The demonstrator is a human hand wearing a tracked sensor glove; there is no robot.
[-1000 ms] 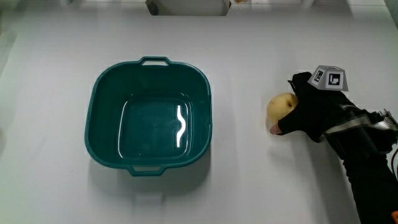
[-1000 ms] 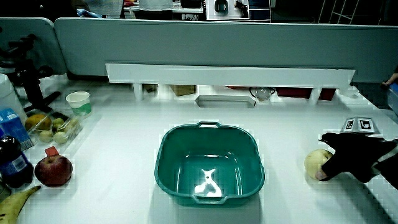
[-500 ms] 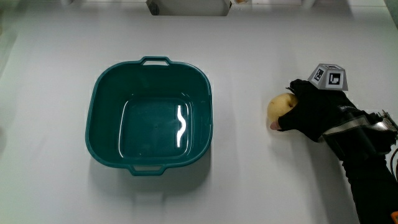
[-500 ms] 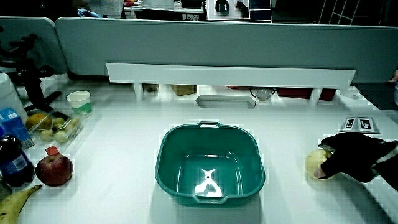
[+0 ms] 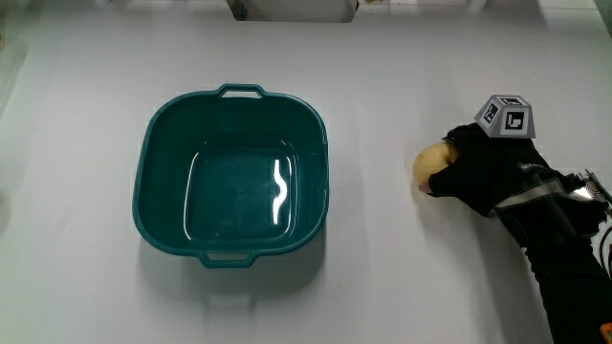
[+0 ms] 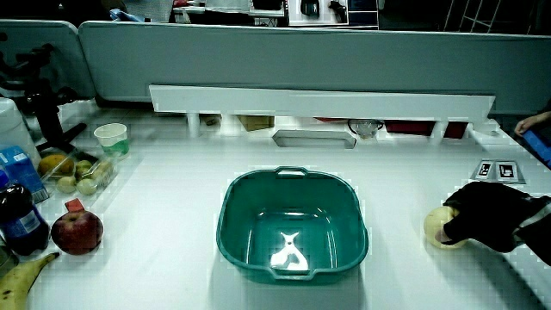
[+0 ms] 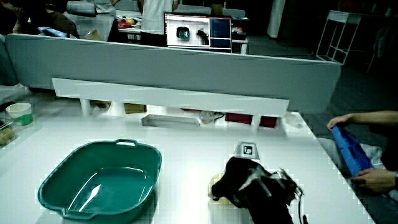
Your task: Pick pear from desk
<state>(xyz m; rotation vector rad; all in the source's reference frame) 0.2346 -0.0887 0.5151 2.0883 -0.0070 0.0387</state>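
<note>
Pear (image 5: 427, 162) pale yellow, under hand (image 5: 483, 170).

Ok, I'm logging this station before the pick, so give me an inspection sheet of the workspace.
Surface: white table, bare around the job's things.
Job's things: pear on the table beside the teal basin, which holds nothing.
Clutter: red apple, banana, dark bottle, paper cup at the table's edge.
Grippers: the hand curled around the pear.
Cables: nothing seen.
Surroundings: low partition, monitor.
</note>
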